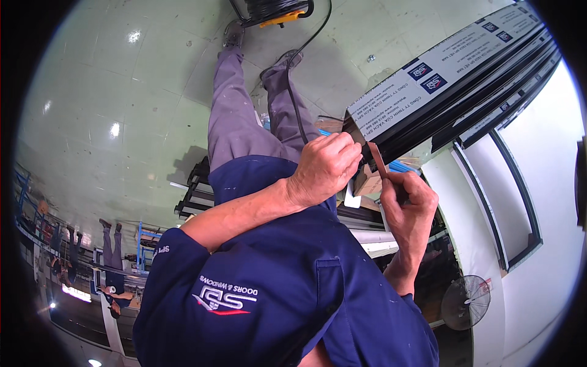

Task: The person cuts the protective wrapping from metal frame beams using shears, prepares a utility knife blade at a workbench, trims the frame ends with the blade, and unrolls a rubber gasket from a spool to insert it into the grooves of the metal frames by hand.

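My left hand (324,168) is closed in a fist beside the near end of a long black profile. Whatever its fingers hold, if anything, is hidden. A thin, flat, reddish-brown strip (378,160) is pinched between the thumb and fingers of my right hand (409,199). The strip's far tip reaches the end of the profile, and I cannot tell whether it touches. Printed grey-white protective film (397,101) covers the profile's upper face. Several more black profiles (477,101) lie alongside it, stretching away to the upper right.
A cardboard box (369,181) sits under the profile end. Dark frames (498,196) lean on the white wall to the right, near a round fan (466,302). A black and yellow cable reel (275,12) stands ahead, its cable running past my legs. Other people (115,281) are far left.
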Available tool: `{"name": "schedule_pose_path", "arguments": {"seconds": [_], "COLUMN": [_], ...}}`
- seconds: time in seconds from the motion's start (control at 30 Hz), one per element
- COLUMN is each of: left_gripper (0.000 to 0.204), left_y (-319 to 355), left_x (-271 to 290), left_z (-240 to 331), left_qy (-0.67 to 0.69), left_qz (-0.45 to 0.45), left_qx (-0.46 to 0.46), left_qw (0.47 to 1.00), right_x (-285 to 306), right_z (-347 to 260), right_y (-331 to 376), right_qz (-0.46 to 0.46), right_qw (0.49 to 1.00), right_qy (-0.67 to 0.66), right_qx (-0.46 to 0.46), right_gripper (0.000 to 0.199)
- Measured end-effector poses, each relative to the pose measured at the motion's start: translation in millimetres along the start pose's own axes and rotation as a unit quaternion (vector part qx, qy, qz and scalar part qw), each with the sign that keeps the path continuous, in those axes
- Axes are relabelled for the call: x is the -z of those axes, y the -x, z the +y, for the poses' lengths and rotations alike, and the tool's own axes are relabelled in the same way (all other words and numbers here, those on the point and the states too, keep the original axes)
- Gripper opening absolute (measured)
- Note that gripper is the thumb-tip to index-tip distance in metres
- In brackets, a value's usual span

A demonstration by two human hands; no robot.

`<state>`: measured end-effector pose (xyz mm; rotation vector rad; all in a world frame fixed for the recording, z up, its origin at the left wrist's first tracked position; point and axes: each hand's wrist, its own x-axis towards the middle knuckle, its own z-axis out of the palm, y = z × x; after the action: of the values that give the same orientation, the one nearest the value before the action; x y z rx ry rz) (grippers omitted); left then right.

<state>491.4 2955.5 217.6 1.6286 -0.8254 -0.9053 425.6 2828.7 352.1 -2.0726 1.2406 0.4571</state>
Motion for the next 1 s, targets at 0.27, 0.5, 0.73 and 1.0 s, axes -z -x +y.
{"name": "schedule_pose_path", "arguments": {"seconds": [0.27,0.5,0.73,1.0], "left_gripper": [0.011,0.011,0.009,0.010], "left_y": [-2.7,-4.9,-4.5,0.6], "left_x": [1.4,3.2,5.4,1.8], "left_z": [0.8,4.7,13.7,14.7], "left_qy": [0.020,0.028,0.038,0.045], "left_qz": [0.004,-0.003,-0.008,0.004], "left_qx": [0.013,0.027,0.067,0.081], "left_qw": [1.000,0.999,0.997,0.996], "right_x": [-6.6,-10.1,-4.4,-3.7], "right_z": [-4.4,-0.3,5.1,8.8], "right_y": [-1.8,1.0,3.0,1.5], "right_qz": [0.001,0.017,0.006,-0.002], "right_qw": [1.000,0.998,0.999,0.998], "right_qy": [0.019,0.048,0.019,0.018], "right_qx": [-0.005,0.039,0.040,0.063], "right_gripper": [0.009,0.009,0.007,0.010]}}
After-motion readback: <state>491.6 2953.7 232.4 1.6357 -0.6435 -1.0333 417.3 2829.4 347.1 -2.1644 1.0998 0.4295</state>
